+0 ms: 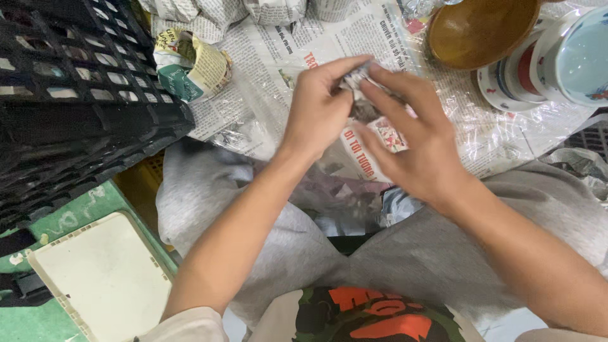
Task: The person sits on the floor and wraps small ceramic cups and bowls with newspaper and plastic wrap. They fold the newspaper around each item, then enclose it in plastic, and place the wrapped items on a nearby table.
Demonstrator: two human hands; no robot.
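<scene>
Left hand (316, 107) and right hand (415, 142) pinch a newspaper-wrapped item (358, 79) between closed fingertips. Loose folds could unravel; stacked bowls (538, 63) sit near the right fingers.

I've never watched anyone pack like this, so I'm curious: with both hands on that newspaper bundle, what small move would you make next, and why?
Probably a tuck: the left hand and right hand both pinch the crumpled top of a newspaper-wrapped bundle over the lap. The paper there looks gathered but loose, so I would fold that end down snugly. Finished wrapped bundles already lie on the spread newspaper.
</scene>
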